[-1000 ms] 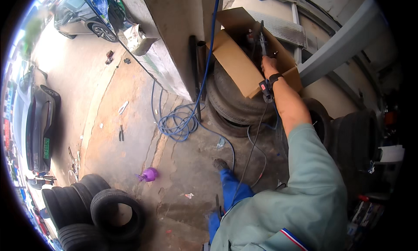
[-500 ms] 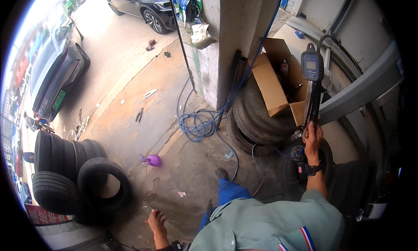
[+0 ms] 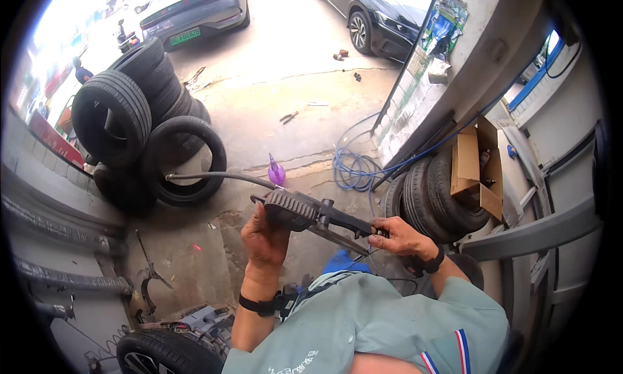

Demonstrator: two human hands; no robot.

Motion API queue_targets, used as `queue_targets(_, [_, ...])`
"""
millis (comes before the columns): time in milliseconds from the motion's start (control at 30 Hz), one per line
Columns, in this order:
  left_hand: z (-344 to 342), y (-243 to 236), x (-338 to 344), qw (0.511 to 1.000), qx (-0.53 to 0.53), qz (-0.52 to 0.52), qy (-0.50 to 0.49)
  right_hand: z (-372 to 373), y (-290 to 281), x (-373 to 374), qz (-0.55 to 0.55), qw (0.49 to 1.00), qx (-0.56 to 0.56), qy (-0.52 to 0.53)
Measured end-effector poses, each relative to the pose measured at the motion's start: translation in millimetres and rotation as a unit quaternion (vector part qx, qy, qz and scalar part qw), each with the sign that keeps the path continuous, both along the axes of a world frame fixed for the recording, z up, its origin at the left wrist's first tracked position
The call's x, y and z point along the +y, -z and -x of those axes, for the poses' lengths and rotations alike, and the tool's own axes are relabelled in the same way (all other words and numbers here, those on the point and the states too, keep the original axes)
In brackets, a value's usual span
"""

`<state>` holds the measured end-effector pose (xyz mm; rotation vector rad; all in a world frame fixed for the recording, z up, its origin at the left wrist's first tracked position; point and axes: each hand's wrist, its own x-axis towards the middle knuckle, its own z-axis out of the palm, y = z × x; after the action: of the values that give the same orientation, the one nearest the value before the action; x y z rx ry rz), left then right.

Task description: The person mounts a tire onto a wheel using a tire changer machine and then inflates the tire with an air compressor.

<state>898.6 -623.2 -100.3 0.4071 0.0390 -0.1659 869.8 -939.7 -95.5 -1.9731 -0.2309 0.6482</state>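
Inflator (image 3: 304, 213) spans the left hand (image 3: 265, 239), clamped on its ribbed head (image 3: 289, 209), and the right hand (image 3: 403, 238), closed around its handle (image 3: 349, 223).

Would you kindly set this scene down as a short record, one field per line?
Left hand: the person's left hand holds the ribbed body of a black inflator gun
Right hand: the right hand grips its other end
Hose: a grey hose extends leftward from the gun
Left side: piled tyres
Right side: stacked tyres under an open cardboard box
Floor: pliers, coiled blue hose
Background: grey car, dark car
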Motion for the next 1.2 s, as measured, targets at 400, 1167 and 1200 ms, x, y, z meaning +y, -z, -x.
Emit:
queue_targets(400, [164.0, -20.2, 183.8, 0.919, 0.074, -0.112, -0.37, -6.1, 8.6, 319.3, 0.036, 0.91, -0.159, -0.38])
queue_targets(1167, [473.8, 11.5, 452.7, 0.079, 0.615, -0.612, -0.49, -9.4, 33.1, 693.3, -0.007, 0.552, -0.148, -0.821])
queue_targets(1200, [474.4, 15.0, 454.6, 0.149, 0.621, -0.642, -0.425, -2.5, 42.9, 700.4, -0.011, 0.539, -0.159, -0.827])
